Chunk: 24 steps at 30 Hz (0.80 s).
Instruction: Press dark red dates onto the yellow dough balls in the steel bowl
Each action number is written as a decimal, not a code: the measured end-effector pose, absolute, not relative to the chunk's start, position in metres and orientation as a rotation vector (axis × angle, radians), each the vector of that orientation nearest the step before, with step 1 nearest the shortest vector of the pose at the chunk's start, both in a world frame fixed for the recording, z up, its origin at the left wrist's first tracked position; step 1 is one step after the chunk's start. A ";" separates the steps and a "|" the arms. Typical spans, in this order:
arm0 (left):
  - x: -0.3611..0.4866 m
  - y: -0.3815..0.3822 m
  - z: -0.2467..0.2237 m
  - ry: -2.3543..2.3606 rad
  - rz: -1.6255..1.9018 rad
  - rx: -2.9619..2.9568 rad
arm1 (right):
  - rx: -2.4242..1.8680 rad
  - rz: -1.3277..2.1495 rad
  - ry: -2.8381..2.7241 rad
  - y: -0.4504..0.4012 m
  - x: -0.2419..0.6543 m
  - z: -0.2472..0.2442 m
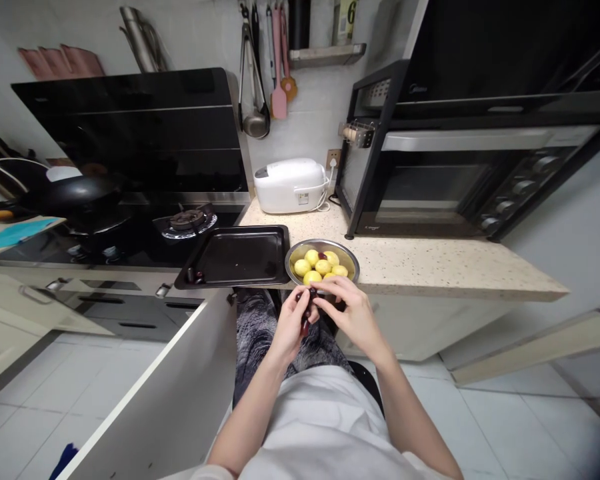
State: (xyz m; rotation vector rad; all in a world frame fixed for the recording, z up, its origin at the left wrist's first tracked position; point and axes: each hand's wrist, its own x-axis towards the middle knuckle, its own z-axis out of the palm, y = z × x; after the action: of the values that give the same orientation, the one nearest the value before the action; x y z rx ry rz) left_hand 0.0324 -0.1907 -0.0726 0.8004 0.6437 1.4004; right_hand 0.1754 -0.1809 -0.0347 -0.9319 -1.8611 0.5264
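My left hand (pixel 295 317) is closed around several small, shiny dark red pieces (pixel 305 327), held just in front of the counter's edge. The thumb and fingertips of my right hand (pixel 347 307) close in on a dark piece (pixel 313 292) at the top of my left hand. Their exact kind is too small to tell. Right behind my hands stands a steel bowl (pixel 356 261) of several yellow balls (pixel 323 267). Among the balls lies another dark red piece (pixel 323 256). My fingers partly hide the bowl's near rim.
Left of the bowl, a black baking tray (pixel 240 257) bears small dark pieces (pixel 199 274) in its near left corner. A white rice cooker (pixel 291 187) stands behind, an oven (pixel 430 187) to the right. A wok (pixel 75 193) sits on the stove. An open cabinet door (pixel 165 380) juts out at left.
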 end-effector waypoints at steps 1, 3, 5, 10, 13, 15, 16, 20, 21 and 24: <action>0.034 -0.192 -0.074 0.649 1.387 0.815 | -0.934 0.508 -1.860 -0.181 0.176 -0.035; 0.035 -0.192 -0.076 0.660 1.359 0.841 | -0.941 0.505 -1.862 -0.180 0.178 -0.036; 0.036 -0.192 -0.078 0.662 1.352 0.839 | -0.956 0.549 -1.836 -0.177 0.181 -0.037; 0.034 -0.189 -0.079 0.629 1.360 0.805 | -1.037 0.608 -1.559 -0.146 0.198 -0.046; 0.034 -0.190 -0.077 0.619 1.356 0.812 | -1.156 0.505 -1.457 -0.120 0.209 -0.051; 0.033 -0.191 -0.075 0.624 1.353 0.821 | -1.214 0.435 -1.467 -0.106 0.213 -0.054; 0.032 -0.191 -0.074 0.630 1.352 0.828 | -1.233 0.407 -1.483 -0.100 0.214 -0.055; 0.030 -0.192 -0.071 0.650 1.348 0.872 | -1.275 0.368 -1.568 -0.088 0.208 -0.058; 0.029 -0.192 -0.071 0.654 1.347 0.882 | -1.291 0.366 -1.589 -0.086 0.206 -0.059; 0.027 -0.191 -0.070 0.668 1.344 0.907 | -1.373 0.312 -1.641 -0.084 0.202 -0.060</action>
State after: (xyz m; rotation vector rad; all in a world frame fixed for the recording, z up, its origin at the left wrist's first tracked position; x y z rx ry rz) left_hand 0.0267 -0.1913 -0.0704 0.9071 0.6679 1.3443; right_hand 0.2024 -0.0838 -0.0600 -1.3725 -1.6413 0.3121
